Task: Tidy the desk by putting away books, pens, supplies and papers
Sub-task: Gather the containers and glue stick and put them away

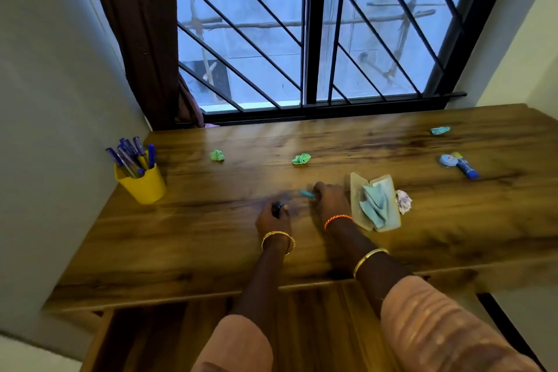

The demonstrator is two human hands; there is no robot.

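On the wooden desk (211, 251), my left hand (273, 216) is closed around a small dark object (277, 208) that is too blurred to name. My right hand (330, 201) rests beside it, fingers pinching a small light-blue item (306, 193). Just right of that hand lies an open beige case (376, 202) with a pale blue cloth inside, and a crumpled white paper (404, 202) touches its right side. Two crumpled green papers (217, 155) (301, 158) lie farther back. A yellow cup (142, 183) full of blue pens stands at the left.
At the right sit a blue glue stick (465, 164), a round pale-blue item (448, 160) and a crumpled teal paper (440, 130). A barred window (311, 39) and brown curtain (142, 39) back the desk. An open drawer (169, 338) lies below the front edge.
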